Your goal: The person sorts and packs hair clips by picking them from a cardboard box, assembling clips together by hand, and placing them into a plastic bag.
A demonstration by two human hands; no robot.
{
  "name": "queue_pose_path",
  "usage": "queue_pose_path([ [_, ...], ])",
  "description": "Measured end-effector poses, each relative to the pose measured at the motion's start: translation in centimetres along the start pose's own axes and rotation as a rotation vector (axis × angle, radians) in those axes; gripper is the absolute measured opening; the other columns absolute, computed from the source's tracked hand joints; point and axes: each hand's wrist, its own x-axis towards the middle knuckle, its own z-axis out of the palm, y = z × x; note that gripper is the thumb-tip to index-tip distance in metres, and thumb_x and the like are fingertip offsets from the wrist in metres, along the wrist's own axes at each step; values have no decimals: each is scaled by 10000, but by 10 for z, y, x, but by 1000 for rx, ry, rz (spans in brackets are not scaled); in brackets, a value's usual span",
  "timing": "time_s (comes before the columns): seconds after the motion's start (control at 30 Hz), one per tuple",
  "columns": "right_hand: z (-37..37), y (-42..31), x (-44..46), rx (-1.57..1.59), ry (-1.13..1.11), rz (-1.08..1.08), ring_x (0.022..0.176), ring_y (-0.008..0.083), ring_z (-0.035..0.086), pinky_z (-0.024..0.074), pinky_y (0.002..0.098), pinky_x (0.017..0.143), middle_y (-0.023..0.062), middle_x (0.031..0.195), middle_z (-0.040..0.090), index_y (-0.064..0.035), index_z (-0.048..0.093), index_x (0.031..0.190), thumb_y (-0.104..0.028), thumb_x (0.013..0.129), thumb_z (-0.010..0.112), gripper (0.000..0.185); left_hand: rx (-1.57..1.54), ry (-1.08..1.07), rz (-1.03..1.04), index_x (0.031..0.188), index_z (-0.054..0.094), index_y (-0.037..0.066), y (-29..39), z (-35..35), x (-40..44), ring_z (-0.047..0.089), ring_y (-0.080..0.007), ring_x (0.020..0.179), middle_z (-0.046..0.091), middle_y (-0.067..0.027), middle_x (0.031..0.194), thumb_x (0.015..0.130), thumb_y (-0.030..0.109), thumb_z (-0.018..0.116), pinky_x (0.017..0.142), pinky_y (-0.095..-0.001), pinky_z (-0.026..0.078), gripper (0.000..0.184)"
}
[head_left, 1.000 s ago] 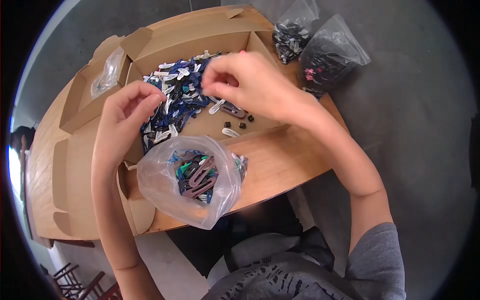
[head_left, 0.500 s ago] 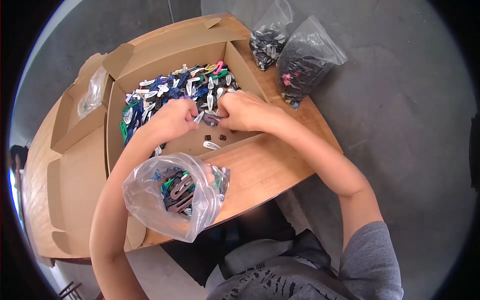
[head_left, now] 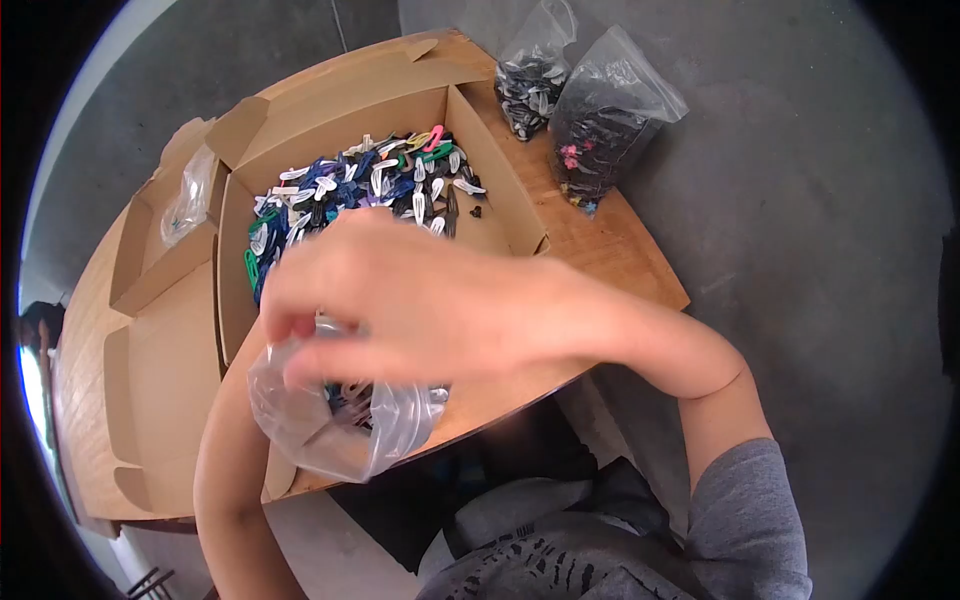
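Observation:
My right hand [head_left: 400, 300], blurred by motion, hangs over the open clear plastic bag [head_left: 310, 430], its thumb and fingers apart. Nothing can be made out between them. Mixed hair clips lie inside the bag, partly covered by the hand. Behind it, my left hand [head_left: 365, 215] is mostly hidden; only a bit shows above the right one, near the clip pile. The cardboard box [head_left: 495, 165] holds a heap of white, blue, black and green hair clips [head_left: 350, 180], with a pink one on top.
Two filled clear bags, one with grey and black clips [head_left: 530, 90] and one with dark items [head_left: 600, 140], stand at the table's back right. A smaller cardboard tray [head_left: 140, 250] with an empty plastic bag [head_left: 190, 200] is on the left. The wooden table [head_left: 610, 240] has a curved edge.
My right hand has moved from the box's front area, left and toward me, over the open bag, and its fingers have parted. It now covers most of my left hand.

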Motion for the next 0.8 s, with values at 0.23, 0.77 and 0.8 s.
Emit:
queue_pose_path([
  [0.23, -37, 83, -26, -386, -118, 499, 790, 294, 627, 488, 377, 723, 144, 806, 650, 5, 633, 852, -55, 766, 600, 111, 418, 171, -242, 881, 580, 57, 68, -42, -14, 523, -59, 665, 586, 35, 761, 778, 126, 657, 629, -205, 438, 146],
  [0.77, -25, 138, -54, -643, -474, 755, 897, 363, 594, 463, 428, 751, 215, 878, 616, 6, 607, 833, 15, 702, 564, 138, 355, 321, -203, 889, 609, 21, 117, -30, -57, 491, -32, 705, 565, 29, 799, 796, 58, 624, 624, -189, 396, 102],
  [0.8, -27, 133, -53, -637, -464, 741, 890, 366, 595, 468, 425, 736, 215, 876, 617, 11, 608, 830, 22, 704, 559, 136, 405, 277, -164, 890, 612, 19, 105, -25, -43, 510, -36, 724, 579, 21, 807, 798, 55, 621, 638, -193, 414, 99],
])
